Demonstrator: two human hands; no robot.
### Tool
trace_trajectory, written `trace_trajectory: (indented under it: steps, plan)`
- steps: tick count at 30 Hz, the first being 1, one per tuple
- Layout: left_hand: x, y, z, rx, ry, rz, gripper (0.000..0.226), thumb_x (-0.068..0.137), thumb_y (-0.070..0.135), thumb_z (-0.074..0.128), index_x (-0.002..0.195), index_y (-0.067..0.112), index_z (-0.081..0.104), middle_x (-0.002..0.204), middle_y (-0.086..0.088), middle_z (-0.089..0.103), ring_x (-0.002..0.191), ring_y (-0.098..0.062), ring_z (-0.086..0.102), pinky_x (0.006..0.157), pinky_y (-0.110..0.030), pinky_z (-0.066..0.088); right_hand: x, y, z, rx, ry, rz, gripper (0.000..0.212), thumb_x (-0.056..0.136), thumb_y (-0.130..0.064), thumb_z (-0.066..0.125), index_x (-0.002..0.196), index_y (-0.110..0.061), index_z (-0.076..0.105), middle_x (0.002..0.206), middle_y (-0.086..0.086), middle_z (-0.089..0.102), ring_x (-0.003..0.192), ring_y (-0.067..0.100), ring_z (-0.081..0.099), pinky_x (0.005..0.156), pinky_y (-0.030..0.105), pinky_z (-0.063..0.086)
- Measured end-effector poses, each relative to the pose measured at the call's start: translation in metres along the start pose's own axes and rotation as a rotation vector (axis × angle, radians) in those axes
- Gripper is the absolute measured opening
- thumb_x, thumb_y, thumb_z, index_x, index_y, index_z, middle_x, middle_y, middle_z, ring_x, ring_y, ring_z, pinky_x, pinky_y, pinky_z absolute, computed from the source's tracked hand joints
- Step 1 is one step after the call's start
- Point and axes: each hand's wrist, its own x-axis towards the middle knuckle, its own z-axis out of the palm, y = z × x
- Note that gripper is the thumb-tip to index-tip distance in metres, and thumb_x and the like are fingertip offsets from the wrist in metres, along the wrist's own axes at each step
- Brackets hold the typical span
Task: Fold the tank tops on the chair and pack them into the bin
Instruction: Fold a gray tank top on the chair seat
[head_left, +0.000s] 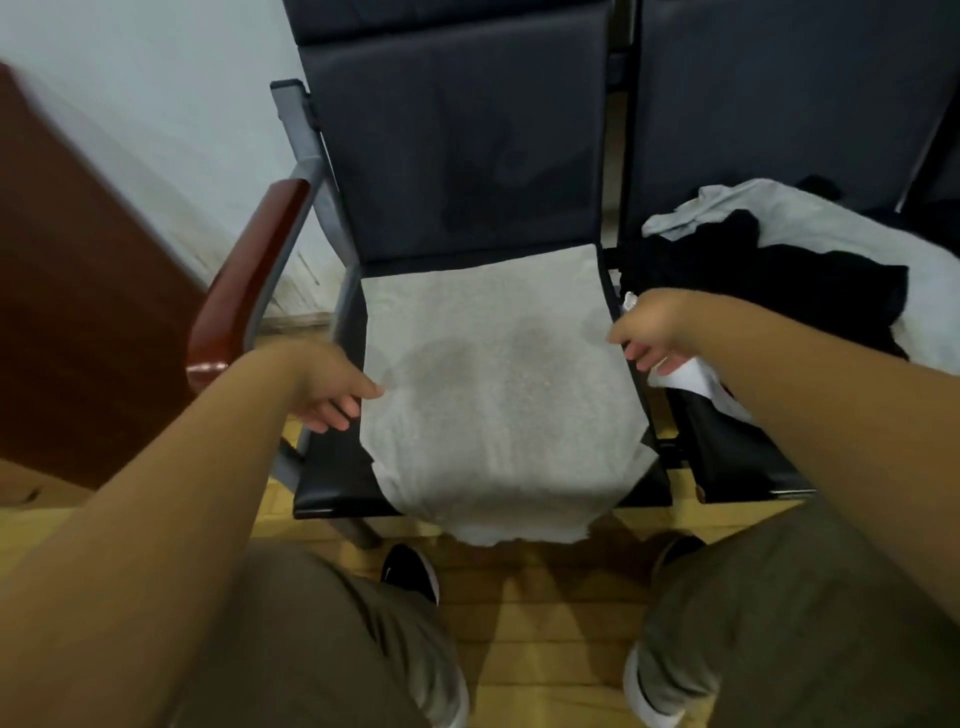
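A light grey tank top (493, 384) lies spread flat on the seat of a black chair (457, 171), its lower end hanging over the seat's front edge. My left hand (332, 389) pinches the tank top's left edge, thumb on top and fingers underneath. At the right edge my right hand (649, 332) holds the fabric with curled fingers. A pile of more garments, black (779, 291), grey (810, 213) and white (691, 376), sits on the neighbouring seat to the right. No bin is in view.
The chair has a red-brown wooden armrest (249, 280) on its left. A dark brown wooden panel (78, 286) stands further left, with a tan cardboard surface (36, 486) below it. My legs and shoes (410, 569) stand on the yellow floor in front of the seat.
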Motion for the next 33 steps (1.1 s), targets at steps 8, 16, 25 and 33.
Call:
trace_trajectory:
  steps: [8, 16, 25, 33]
  plan:
    - [0.001, -0.056, 0.072, -0.026, 0.137, -0.037, 0.036, 0.1, 0.029, 0.071, 0.121, 0.001, 0.065, 0.115, -0.014, 0.072, 0.103, -0.028, 0.074, 0.091, -0.048, 0.065, -0.045, 0.076, 0.059, 0.062, -0.054, 0.129, 0.053, 0.098, -0.023, 0.067, 0.145, -0.008, 0.048, 0.118, 0.012, 0.064, 0.101, 0.031, 0.07, 0.088, 0.045, 0.062]
    - [0.006, -0.056, 0.083, -0.2, 0.076, 0.01, 0.05, 0.095, 0.026, 0.082, 0.138, 0.014, 0.058, 0.135, -0.006, 0.06, 0.119, -0.024, 0.059, 0.094, -0.041, 0.058, -0.052, 0.075, 0.084, -0.161, -0.004, 0.016, 0.042, 0.097, -0.021, 0.069, 0.134, -0.007, 0.055, 0.119, 0.015, 0.065, 0.106, 0.028, 0.07, 0.096, 0.048, 0.062]
    - [0.003, -0.035, 0.093, -0.374, 0.167, -0.04, 0.01, 0.093, 0.005, 0.065, 0.103, 0.005, 0.067, 0.098, -0.011, 0.071, 0.083, -0.024, 0.065, 0.078, -0.039, 0.056, -0.044, 0.063, 0.086, -0.13, -0.071, 0.095, 0.059, 0.099, -0.018, 0.073, 0.15, -0.01, 0.045, 0.122, 0.011, 0.066, 0.113, 0.024, 0.068, 0.101, 0.045, 0.059]
    - [0.002, -0.05, 0.081, -0.327, 0.088, -0.094, 0.021, 0.091, 0.012, 0.075, 0.109, 0.009, 0.065, 0.091, -0.007, 0.061, 0.073, -0.017, 0.051, 0.072, -0.034, 0.048, -0.047, 0.076, 0.082, -0.102, -0.047, 0.095, 0.052, 0.098, -0.015, 0.067, 0.146, -0.009, 0.048, 0.12, 0.014, 0.066, 0.107, 0.026, 0.07, 0.101, 0.047, 0.058]
